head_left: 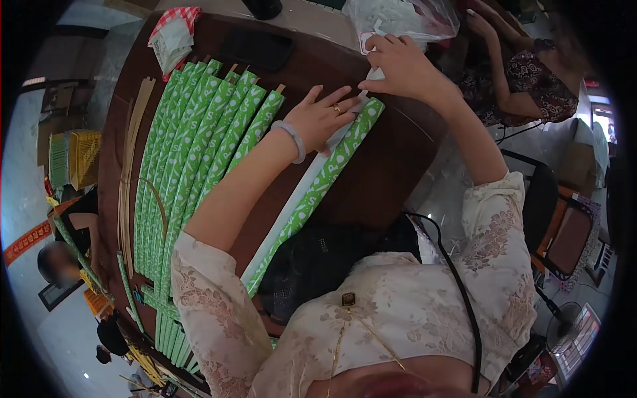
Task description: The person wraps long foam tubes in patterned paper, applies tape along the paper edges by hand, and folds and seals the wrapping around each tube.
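Note:
A long green and white patterned roll lies slantwise on the dark brown table, with a pale strip along its left side. My left hand, with a ring and a bracelet, rests with spread fingers on the upper part of the pale strip. Beyond the roll's top end, my right hand has thumb and fingers curved around a small white piece. Many similar green patterned rolls lie side by side to the left, thin sticks showing at some upper ends.
Thin wooden strips lie left of the rolls. A red checked packet, a dark phone-like object and a clear plastic bag are at the far side. Another person sits at upper right; another is at left. A black cable crosses my body.

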The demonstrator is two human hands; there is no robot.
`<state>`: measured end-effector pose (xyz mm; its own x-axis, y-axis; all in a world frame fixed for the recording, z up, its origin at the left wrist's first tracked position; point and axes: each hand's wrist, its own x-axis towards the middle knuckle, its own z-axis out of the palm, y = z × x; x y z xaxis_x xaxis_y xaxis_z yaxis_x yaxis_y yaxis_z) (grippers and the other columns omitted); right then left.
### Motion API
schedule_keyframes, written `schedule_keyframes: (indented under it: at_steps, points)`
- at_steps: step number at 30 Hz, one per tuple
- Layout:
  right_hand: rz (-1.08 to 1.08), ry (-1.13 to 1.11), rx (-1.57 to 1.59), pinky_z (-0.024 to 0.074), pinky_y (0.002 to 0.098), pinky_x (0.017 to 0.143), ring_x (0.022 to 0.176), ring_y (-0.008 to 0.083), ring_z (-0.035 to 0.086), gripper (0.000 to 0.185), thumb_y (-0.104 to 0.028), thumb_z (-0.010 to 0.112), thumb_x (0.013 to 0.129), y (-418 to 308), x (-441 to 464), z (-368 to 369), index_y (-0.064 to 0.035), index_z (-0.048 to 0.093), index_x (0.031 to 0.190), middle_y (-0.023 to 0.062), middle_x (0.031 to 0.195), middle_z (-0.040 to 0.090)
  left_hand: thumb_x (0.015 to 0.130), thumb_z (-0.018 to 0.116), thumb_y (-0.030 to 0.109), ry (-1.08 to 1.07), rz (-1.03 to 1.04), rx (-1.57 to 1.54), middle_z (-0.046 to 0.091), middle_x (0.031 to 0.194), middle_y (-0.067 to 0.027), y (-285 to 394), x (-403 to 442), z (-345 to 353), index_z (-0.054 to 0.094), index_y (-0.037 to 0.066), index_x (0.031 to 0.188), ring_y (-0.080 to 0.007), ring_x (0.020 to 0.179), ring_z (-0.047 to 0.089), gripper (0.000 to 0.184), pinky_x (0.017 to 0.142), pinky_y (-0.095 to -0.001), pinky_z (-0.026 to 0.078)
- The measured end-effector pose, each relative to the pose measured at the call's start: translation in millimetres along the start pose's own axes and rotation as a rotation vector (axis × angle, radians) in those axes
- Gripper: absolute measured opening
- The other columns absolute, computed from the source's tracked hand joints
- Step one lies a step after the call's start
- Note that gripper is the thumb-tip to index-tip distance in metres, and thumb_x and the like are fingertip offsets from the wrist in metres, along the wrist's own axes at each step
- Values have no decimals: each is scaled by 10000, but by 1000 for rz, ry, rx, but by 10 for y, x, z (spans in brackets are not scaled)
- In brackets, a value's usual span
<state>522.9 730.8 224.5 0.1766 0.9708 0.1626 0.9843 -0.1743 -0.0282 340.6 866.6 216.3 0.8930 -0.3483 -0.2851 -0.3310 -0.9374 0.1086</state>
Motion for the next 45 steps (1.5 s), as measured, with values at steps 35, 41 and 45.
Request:
schedule_keyframes:
  at_steps: [35,41,45]
  points:
    - [-15,227,103,357,372,872,992,243,508,266,-295,694,738,16,-513,233,-82,558,819,59,1100,524,762,616,226,690,-520,-651,603,814,-52,80,559,366,668,108,757,-252,858,570,129,719,-408,431]
    - [97,188,152,355,375,894,1006,235,510,213,-216,678,739,-53,-426,191,-104,574,889,43,1110,513,752,611,213,675,-507,-635,617,811,-59,78,559,346,669,102,766,-256,856,579,126,725,-414,433]
    - [-91,142,230,354,369,903,1012,226,507,180,-177,665,729,21,-303,147,-133,597,890,20,1094,512,761,615,199,675,-501,-541,619,805,-79,98,550,336,668,74,785,-265,823,584,138,716,-400,456]
